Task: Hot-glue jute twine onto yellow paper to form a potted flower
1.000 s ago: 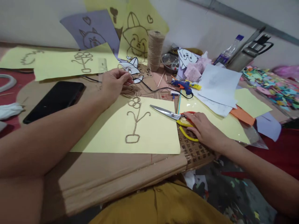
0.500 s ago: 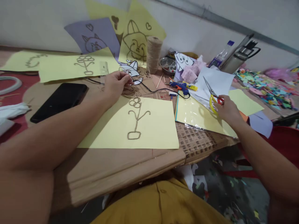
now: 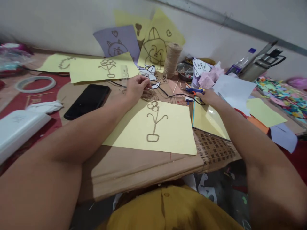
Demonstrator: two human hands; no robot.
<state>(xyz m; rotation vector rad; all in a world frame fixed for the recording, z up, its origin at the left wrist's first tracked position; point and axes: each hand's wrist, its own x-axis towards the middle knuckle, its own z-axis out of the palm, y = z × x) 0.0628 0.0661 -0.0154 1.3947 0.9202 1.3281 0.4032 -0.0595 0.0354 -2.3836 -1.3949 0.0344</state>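
My left hand (image 3: 138,87) is closed in a pinch just above a loose coil of thin brown twine (image 3: 150,95). What sits between its fingertips is too small to make out. My right hand (image 3: 208,96) has its fingers on the blue hot glue gun (image 3: 193,90), which lies on the cardboard with its black cord trailing left. In front of me is a yellow sheet (image 3: 177,127) with a potted flower outlined in twine (image 3: 155,121). The scissors (image 3: 241,112) lie mostly hidden behind my right forearm; a red handle part shows.
A black phone (image 3: 87,101), a tape roll (image 3: 35,84) and a white case (image 3: 21,131) lie left. A twine spool (image 3: 173,60) stands behind near propped drawings. Right are a packet of coloured paper (image 3: 211,119), a metal flask (image 3: 257,68) and paper scraps (image 3: 283,95).
My right hand has put down the scissors and moved left onto the glue gun. The left hand keeps its pinch over the coil. The view has turned somewhat left.
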